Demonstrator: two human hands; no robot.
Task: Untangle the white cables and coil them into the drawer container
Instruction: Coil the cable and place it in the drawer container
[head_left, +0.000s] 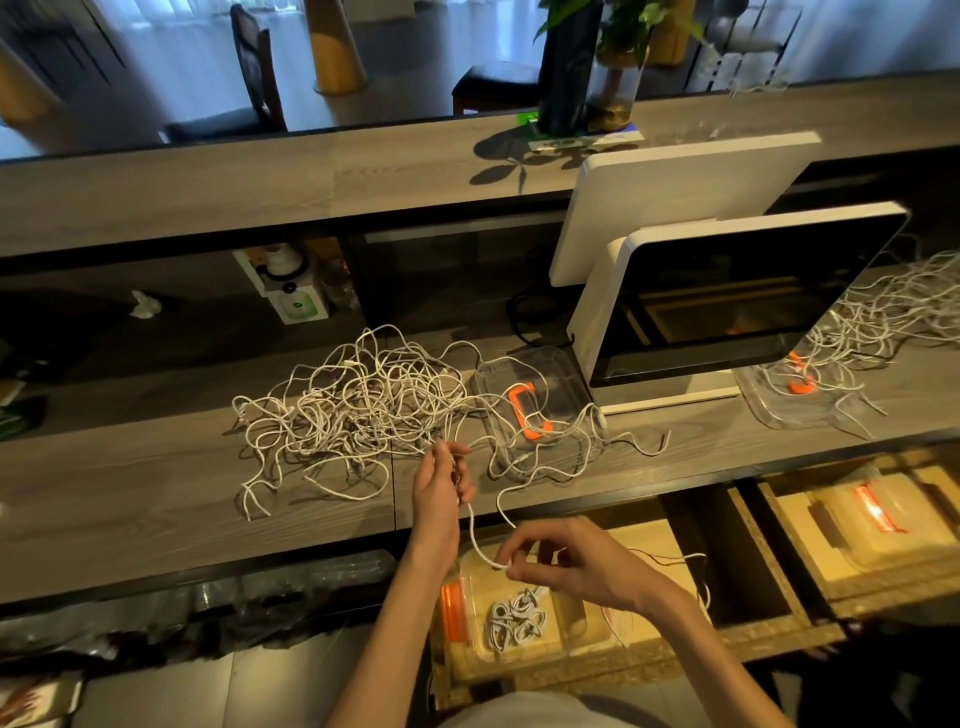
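Far out to the left of my fingers sits the tangle (358, 410), a loose heap of white cable spread over the counter (156, 499), its nearest loops just beyond my left hand (439, 491). That hand is raised at the counter's front edge, thumb and fingers pinched on one cable (475, 535) where it leaves the heap. From there the cable drops in a curve, down and to the right, to my right hand (566, 566), which pinches its lower end between thumb and forefinger, the other fingers loosely curled. Straight below my right fingers is the drawer (649, 660), pulled open, and in it the container (519, 657), a clear tub with an orange clip on its left side; a small bundle (517, 618) of white cable already lies coiled inside. Beyond my hands and a little to the right, a clear lid (519, 374) with an orange handle rests on the counter with stray cables draped across it. Right of that stands a monitor (727, 306), and past it, far to the right of my fingers, a second pile (883, 322) of white cable spills over another clear tub (779, 405).
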